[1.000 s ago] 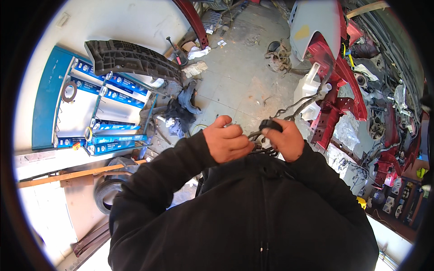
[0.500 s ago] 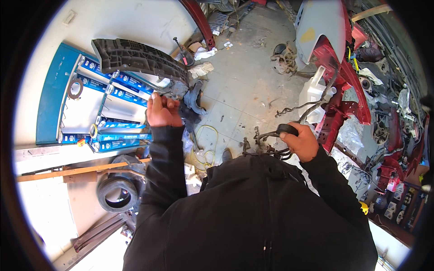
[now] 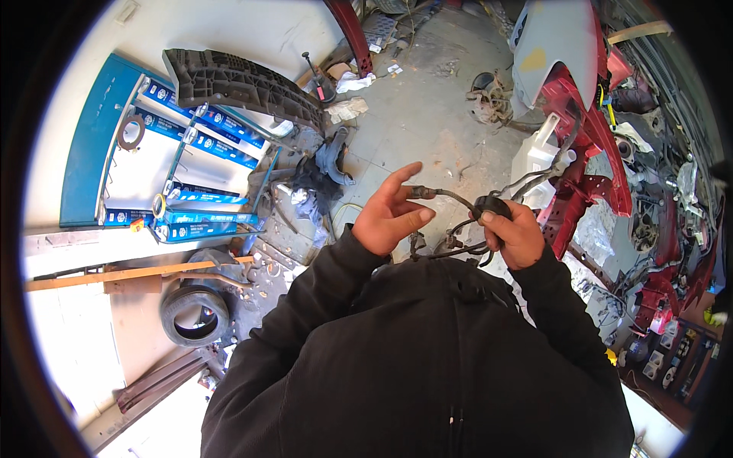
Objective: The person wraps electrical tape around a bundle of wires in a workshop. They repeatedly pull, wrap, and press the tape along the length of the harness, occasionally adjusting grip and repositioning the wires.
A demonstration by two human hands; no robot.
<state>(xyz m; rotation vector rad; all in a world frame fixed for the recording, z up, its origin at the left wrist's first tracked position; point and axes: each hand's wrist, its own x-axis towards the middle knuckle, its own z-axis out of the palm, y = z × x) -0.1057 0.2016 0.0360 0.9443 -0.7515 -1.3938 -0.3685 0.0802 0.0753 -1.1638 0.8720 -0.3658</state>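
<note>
My right hand [image 3: 516,235] is closed around a round black roll [image 3: 492,206], which looks like tape, and the dark wiring harness [image 3: 456,197] beside it. From there one cable runs left to a connector end [image 3: 420,192] by the fingers of my left hand [image 3: 392,214]. That hand has its index finger stretched out and its thumb apart; whether the connector touches the fingers, I cannot tell. More harness branches and plugs [image 3: 450,243] hang low against my black jacket [image 3: 412,343].
At left, a rack [image 3: 92,153] holds blue boxes, with a black plastic car part [image 3: 237,84] above it. A tyre [image 3: 195,315] stands below. On the right are a white plastic tank [image 3: 531,156], red body panels [image 3: 580,183] and heaped car parts.
My left hand has come right and down from beside the rack to the harness, its fingers now spread. The cable end is raised toward it; my right hand keeps its grip, slightly higher.
</note>
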